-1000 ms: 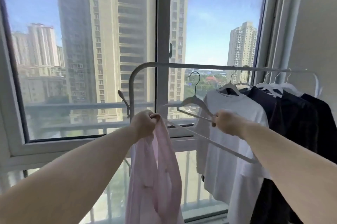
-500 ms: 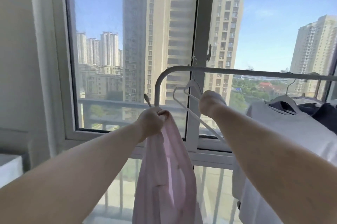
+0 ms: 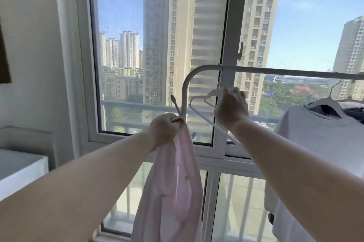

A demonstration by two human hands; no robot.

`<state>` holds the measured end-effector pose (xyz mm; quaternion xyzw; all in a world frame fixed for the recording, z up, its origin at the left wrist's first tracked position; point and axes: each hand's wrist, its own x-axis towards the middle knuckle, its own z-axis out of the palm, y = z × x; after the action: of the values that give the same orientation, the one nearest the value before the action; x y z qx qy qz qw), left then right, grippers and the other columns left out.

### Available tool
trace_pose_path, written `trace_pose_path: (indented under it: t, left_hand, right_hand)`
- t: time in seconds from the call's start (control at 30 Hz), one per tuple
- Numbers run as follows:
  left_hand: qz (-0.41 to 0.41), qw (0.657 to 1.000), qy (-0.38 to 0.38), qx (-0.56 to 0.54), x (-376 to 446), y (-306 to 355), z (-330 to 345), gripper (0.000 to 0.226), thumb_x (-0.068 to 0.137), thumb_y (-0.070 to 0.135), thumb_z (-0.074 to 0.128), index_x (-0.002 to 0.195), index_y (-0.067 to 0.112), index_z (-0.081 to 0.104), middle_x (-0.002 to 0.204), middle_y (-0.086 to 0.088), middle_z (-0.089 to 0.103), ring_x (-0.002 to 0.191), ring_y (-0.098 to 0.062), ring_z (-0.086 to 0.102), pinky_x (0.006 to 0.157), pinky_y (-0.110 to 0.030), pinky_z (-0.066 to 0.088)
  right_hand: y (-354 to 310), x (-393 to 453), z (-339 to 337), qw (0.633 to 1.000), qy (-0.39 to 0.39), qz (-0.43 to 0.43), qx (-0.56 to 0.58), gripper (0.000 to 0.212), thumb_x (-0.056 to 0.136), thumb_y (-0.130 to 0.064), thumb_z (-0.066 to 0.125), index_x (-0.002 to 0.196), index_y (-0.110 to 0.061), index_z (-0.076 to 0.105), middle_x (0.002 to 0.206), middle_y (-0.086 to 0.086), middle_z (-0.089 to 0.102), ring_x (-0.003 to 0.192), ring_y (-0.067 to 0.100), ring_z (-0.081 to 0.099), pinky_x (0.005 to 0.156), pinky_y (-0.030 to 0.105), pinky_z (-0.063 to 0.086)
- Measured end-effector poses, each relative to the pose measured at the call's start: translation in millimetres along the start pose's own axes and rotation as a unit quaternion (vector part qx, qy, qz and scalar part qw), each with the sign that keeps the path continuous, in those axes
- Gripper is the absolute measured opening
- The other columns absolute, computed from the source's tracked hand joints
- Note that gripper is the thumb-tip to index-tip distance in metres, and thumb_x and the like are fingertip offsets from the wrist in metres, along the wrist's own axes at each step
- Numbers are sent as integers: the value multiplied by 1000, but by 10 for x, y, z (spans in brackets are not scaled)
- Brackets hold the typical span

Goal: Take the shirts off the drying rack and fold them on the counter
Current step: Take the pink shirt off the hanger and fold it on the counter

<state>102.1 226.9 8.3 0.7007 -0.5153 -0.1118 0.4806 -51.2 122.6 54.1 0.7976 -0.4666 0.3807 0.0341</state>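
My left hand (image 3: 164, 129) grips the top of a pale pink shirt (image 3: 173, 192), which hangs straight down from my fist in front of the window. My right hand (image 3: 231, 108) holds an empty white hanger (image 3: 202, 101), its hook over the left end of the drying rack's rail (image 3: 275, 71). A white shirt (image 3: 315, 143) hangs on a hanger at the right, with dark clothes behind it at the frame edge.
The rack's curved white post (image 3: 184, 91) stands just behind my left hand. A large window (image 3: 157, 44) with a white frame fills the background. A white counter (image 3: 21, 164) edge shows at the lower left, beside the wall.
The view has swung left. My right hand carried the empty hanger up and left to the rail's left end, where its hook now sits. My left hand still holds the pink shirt.
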Motion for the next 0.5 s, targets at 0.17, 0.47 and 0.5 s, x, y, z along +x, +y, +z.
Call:
trace_pose_path:
  t: [0.17,0.47,0.5]
  left_hand:
    - [0,999,29,-14,-211,-138,-379,22,95,25,48,83,10,60,72,1,53,64,-15,47,56,-24,37]
    - [28,989,131,-57,-832,-583,-1440,19,98,23,44,95,22,63,82,9,59,74,-9,55,63,-14,43]
    - [24,988,143,-56,-930,-672,-1609,19,99,24,44,99,22,63,83,10,59,76,-11,56,66,-19,44]
  right_hand:
    - [-544,-378,25,937,-301,-76,160,41,91,-29,63,128,-14,54,126,9,57,114,23,54,94,32,46]
    - [-1339,-1503,743,888,-454,-37,71,18,88,-23,60,97,-8,66,72,8,60,65,23,60,52,27,47]
    - [-1434,-1644,849,884,-464,-1,59,14,87,-16,56,90,-7,66,68,8,59,60,25,60,46,26,46]
